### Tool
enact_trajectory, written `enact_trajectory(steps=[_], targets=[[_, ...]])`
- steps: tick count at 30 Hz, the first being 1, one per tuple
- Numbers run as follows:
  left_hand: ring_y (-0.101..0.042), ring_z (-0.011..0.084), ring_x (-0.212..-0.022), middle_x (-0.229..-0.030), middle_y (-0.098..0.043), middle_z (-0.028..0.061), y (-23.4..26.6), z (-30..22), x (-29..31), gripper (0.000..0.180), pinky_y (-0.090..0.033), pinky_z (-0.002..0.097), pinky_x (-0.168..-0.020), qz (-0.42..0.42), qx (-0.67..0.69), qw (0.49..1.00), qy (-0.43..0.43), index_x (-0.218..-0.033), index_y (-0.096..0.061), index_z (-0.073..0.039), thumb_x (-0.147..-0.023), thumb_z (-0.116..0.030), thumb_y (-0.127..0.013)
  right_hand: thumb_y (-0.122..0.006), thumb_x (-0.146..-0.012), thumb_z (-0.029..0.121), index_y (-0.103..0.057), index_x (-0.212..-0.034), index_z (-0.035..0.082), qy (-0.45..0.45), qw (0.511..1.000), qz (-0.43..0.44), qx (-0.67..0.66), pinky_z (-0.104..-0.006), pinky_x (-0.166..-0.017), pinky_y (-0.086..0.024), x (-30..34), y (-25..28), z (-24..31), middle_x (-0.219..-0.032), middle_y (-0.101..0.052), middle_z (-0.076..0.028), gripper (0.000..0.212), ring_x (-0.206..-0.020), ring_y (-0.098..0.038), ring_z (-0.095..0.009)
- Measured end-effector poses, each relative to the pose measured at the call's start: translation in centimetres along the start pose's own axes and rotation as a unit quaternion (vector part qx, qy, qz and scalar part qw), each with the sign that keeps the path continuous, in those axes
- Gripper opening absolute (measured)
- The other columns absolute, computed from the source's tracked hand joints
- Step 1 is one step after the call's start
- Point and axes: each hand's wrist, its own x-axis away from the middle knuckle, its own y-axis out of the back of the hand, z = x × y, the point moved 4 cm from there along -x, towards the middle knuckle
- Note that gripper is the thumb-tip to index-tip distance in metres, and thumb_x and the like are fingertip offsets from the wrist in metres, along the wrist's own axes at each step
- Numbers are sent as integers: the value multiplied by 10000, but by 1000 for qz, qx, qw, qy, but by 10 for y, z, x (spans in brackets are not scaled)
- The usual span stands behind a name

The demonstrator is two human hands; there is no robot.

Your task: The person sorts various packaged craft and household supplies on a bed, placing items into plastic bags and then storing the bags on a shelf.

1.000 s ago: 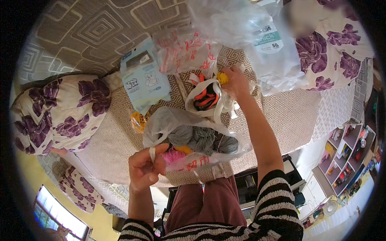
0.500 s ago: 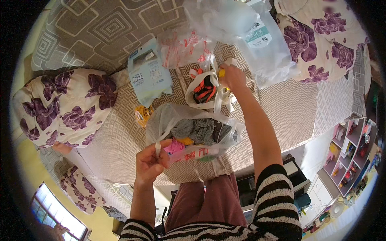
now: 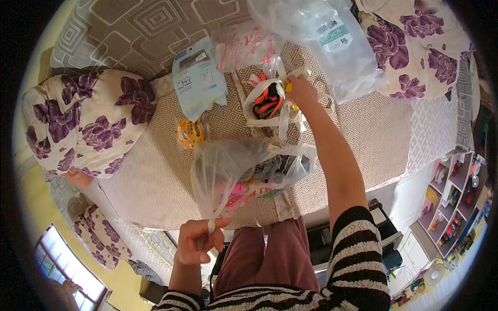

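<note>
**Sofa Seat: Covering and Load Layout**

The sofa seat (image 3: 373, 140) carries a brown-and-white, diamond-patterned cover. Items resting directly on it are arranged as follows:
- Front edge, centre: a clear carrier bag (image 3: 210, 168) of yarn.
- Just beyond its left corner: a yellow-labelled round packet (image 3: 190, 133).
- Behind the packet: a light-blue pouch (image 3: 202, 93), lying flat.
- Centre: a white bag (image 3: 262, 123), mouth upward.
- Rear, centre: a red-printed clear bag (image 3: 244, 49).
- Rear right: a teal-labelled clear bag (image 3: 358, 67).
- Left end: a floral cushion (image 3: 104, 124).
</note>
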Motion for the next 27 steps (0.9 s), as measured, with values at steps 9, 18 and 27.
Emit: enact_trajectory(steps=[9, 18, 27], targets=[[-351, 32, -424, -650, -511, 36, 34, 7, 5, 800, -242, 162, -393, -114, -26, 989, -86, -1123, -414, 109, -623, -460, -671, -603, -586, 153, -553, -927, 67, -67, 945, -142, -287, -323, -721, -445, 36, 38, -36, -866, -554, -118, 355, -818, -548, -246], [-303, 10, -438, -875, -503, 76, 25, -8, -13, 806, -221, 135, -431, -129, -26, 983, -130, -1187, -342, 100, -649, -421, -641, -742, -512, 271, -495, -961, 52, 267, 780, -161, -542, -343, -752, -410, 209, 91, 78, -871, -513, -92, 557, -879, -503, -245], [-288, 4, -442, -828, -527, 73, 26, -2, -9, 794, -238, 132, -441, -89, -48, 987, -126, -1187, -343, 96, -650, -404, -644, -607, -639, 79, -482, -1022, 55, 217, 917, -67, -328, -379, -788, -406, 233, 5, 152, -1058, -451, -141, 403, -955, -453, -313]])
